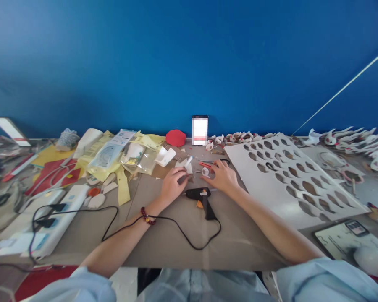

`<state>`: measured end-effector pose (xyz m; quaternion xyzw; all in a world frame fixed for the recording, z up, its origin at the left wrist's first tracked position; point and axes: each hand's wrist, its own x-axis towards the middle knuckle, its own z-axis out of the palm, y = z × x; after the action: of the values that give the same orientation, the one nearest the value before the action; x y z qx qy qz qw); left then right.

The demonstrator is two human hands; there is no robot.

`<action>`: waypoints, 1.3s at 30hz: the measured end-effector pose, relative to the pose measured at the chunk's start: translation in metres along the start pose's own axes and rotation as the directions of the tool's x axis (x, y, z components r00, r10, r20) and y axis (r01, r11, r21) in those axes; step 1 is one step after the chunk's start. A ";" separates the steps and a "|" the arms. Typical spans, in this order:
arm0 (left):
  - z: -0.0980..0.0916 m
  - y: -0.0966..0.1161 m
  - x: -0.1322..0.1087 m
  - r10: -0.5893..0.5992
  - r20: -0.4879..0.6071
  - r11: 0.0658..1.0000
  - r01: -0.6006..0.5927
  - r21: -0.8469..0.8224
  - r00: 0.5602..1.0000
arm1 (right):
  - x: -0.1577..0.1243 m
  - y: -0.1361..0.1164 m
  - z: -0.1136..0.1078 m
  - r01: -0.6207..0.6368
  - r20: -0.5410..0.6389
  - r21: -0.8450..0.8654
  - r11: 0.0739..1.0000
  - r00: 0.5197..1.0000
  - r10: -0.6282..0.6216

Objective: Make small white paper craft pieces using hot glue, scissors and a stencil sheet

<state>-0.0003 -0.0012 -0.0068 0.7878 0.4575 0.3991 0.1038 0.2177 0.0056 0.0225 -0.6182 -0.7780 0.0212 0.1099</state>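
My left hand [175, 183] rests low over the table, fingers curled and thumb apart from them; nothing clearly shows in its grip. Opposite it, my right hand [223, 176] has its thumb and fingers spread. Close to the right thumb lies a small white rolled piece [205, 171]; whether the thumb touches it, I cannot tell. A red-handled tool [205, 164] is partly hidden behind the right fingers. White paper scraps [187, 163] lie just beyond the left fingertips. Nearer to me, a black hot glue gun [198, 193] with an orange trigger lies on its side between my hands.
The glue gun's black cord [179, 226] loops across my left forearm to a power strip [66, 214]. A white sheet with cut-out holes [271, 184] lies at right, white bird-like figures [349, 136] beyond. A phone [200, 130] stands against the blue wall; bags [113, 147] lie left.
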 end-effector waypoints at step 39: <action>-0.006 0.016 0.008 -0.377 0.255 0.484 0.424 -0.765 0.890 | -0.007 -0.002 -0.041 0.461 -0.227 0.202 0.864 0.880 -0.416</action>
<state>0.0076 -0.0051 0.0099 0.5355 0.3944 0.5055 0.5497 0.2251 -0.0059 0.0618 -0.4048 -0.8766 0.0390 0.2572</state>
